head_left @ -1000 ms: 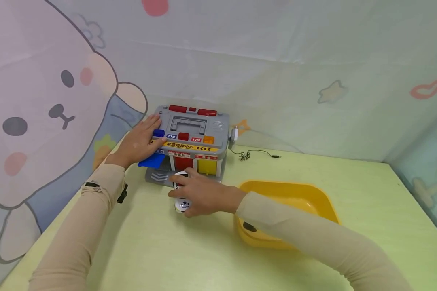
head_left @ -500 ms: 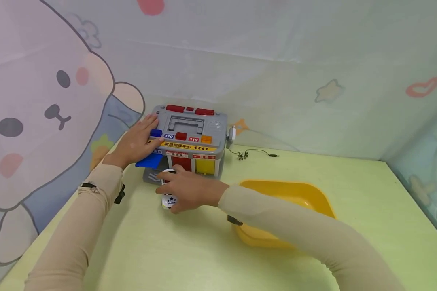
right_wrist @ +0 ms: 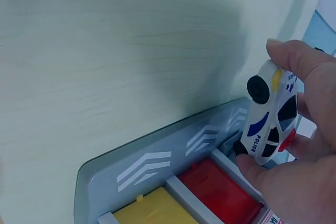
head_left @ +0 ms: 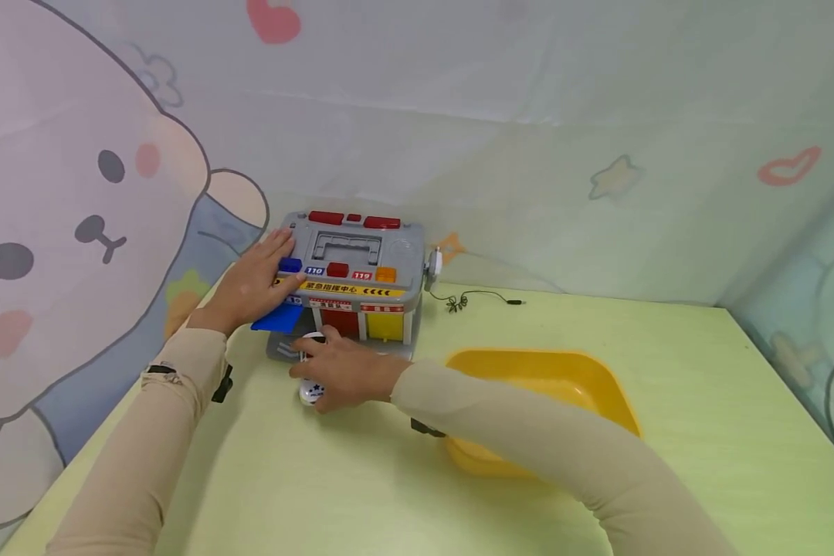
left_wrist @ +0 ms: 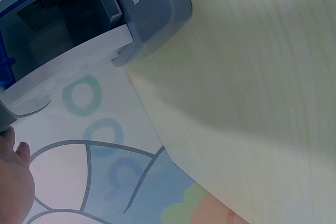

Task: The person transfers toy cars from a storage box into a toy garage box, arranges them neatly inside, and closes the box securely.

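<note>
A grey toy emergency station (head_left: 399, 251) stands against the back wall, its blue door (head_left: 276, 318) swung up at the left bay. Its red door (right_wrist: 215, 184) and yellow door (right_wrist: 155, 209) are down. My left hand (head_left: 252, 284) rests on the left of the roof, fingers extended. Between thumb and fingers, my right hand (head_left: 350, 373) grips a white toy police car (right_wrist: 273, 111) in front of the left bay. In the right wrist view the car's front or rear end hangs over the station's grey ramp; whether its wheels touch is unclear. Dark bay space (left_wrist: 58, 19) shows in the left wrist view.
A yellow plastic bin (head_left: 598, 386) stands on the pale green table (head_left: 723, 432), partly under the right forearm. A thin black cable (head_left: 483, 293) lies right of the station. A printed cloth wall (head_left: 514, 177) rises behind the table.
My right hand has moved left with the police car, from before the red door to the left bay. The left hand stays on the roof. The head view has shifted slightly.
</note>
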`<action>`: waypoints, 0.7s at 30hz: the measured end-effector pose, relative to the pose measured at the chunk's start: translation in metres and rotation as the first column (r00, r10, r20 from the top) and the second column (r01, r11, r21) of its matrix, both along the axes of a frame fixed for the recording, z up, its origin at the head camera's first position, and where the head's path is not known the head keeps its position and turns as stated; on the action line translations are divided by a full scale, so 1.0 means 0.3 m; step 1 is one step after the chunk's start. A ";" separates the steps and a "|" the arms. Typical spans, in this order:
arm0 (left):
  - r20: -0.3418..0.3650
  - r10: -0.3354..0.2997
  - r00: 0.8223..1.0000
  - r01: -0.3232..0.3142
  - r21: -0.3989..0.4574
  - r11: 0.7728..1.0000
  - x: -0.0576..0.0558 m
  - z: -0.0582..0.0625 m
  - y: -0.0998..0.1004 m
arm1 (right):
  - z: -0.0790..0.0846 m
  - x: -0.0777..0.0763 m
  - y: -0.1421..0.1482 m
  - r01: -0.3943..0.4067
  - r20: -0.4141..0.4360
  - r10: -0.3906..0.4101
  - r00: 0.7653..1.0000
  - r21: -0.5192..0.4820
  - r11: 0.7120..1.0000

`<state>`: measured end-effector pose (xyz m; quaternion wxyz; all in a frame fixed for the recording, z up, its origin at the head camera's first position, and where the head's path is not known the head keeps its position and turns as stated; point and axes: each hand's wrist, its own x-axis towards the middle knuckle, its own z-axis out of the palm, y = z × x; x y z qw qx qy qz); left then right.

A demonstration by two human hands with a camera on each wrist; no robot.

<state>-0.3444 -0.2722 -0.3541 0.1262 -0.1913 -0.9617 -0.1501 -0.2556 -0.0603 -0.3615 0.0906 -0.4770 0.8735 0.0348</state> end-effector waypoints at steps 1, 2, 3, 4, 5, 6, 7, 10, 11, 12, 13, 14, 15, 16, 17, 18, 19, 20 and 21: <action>0.003 0.003 1.000 -0.003 -0.002 1.000 0.002 -0.003 -0.002 | -0.006 0.000 -0.005 0.000 0.000 0.000 1.000 -0.001 1.000; 0.005 0.007 1.000 -0.006 -0.005 1.000 0.005 -0.006 -0.005 | -0.012 0.000 -0.009 0.000 -0.002 0.000 1.000 0.001 1.000; 0.007 0.009 1.000 -0.009 -0.009 1.000 0.006 -0.009 -0.007 | -0.018 0.001 -0.012 0.001 -0.004 -0.001 1.000 0.007 1.000; 0.007 0.011 1.000 -0.010 -0.013 1.000 0.008 -0.011 -0.008 | -0.023 0.002 -0.013 0.001 -0.006 -0.001 1.000 0.012 1.000; 0.006 0.013 1.000 -0.013 -0.015 1.000 0.009 -0.014 -0.009 | -0.028 0.004 -0.014 0.001 -0.007 -0.001 1.000 0.016 1.000; 0.003 0.014 1.000 -0.014 -0.016 1.000 0.009 -0.016 -0.010 | -0.031 0.005 -0.014 -0.002 -0.010 0.002 1.000 0.017 1.000; 0.000 0.013 1.000 -0.013 -0.015 1.000 0.009 -0.016 -0.009 | -0.034 0.007 -0.014 -0.007 -0.015 0.008 1.000 0.018 1.000; -0.003 0.010 1.000 -0.010 -0.013 1.000 0.010 -0.013 -0.006 | -0.038 0.009 -0.015 -0.021 -0.024 0.021 0.999 0.017 1.000; -0.003 0.009 1.000 -0.009 -0.013 1.000 0.011 -0.012 -0.006 | -0.038 0.009 -0.017 -0.026 -0.026 0.026 0.999 0.015 1.000; -0.001 0.009 1.000 -0.009 -0.013 1.000 0.011 -0.011 -0.005 | -0.037 0.008 -0.019 -0.027 -0.029 0.028 0.999 0.014 1.000; 0.000 0.008 1.000 -0.008 -0.014 1.000 0.012 -0.009 -0.004 | -0.036 0.006 -0.021 -0.031 -0.038 0.032 0.999 0.016 0.999; 0.002 0.007 1.000 -0.007 -0.013 1.000 0.012 -0.007 -0.004 | -0.036 0.003 -0.024 -0.032 -0.047 0.033 0.998 0.019 0.999; 0.002 0.009 1.000 -0.009 -0.016 1.000 0.012 -0.006 -0.004 | -0.035 0.000 -0.026 -0.030 -0.058 0.032 0.998 0.023 0.999; 0.002 0.010 1.000 -0.010 -0.018 1.000 0.012 -0.005 -0.004 | -0.035 -0.003 -0.029 -0.032 -0.074 0.034 0.997 0.026 0.999; 0.004 0.012 1.000 -0.012 -0.021 1.000 0.011 -0.004 -0.004 | -0.035 -0.006 -0.031 -0.033 -0.092 0.036 0.995 0.029 0.999; 0.005 0.012 1.000 -0.012 -0.022 1.000 0.011 -0.002 -0.003 | -0.035 -0.010 -0.034 -0.031 -0.110 0.034 0.993 0.032 0.999; 0.007 0.010 1.000 -0.010 -0.022 1.000 0.010 0.001 -0.002 | -0.034 -0.013 -0.035 -0.029 -0.127 0.033 0.991 0.034 0.999; 0.007 0.009 1.000 -0.009 -0.024 1.000 0.009 0.004 -0.001 | -0.035 -0.017 -0.037 -0.024 -0.139 0.029 0.990 0.036 0.999; 0.007 0.008 1.000 -0.008 -0.025 1.000 0.007 0.006 -0.001 | -0.035 -0.020 -0.038 -0.023 -0.149 0.028 0.988 0.039 0.999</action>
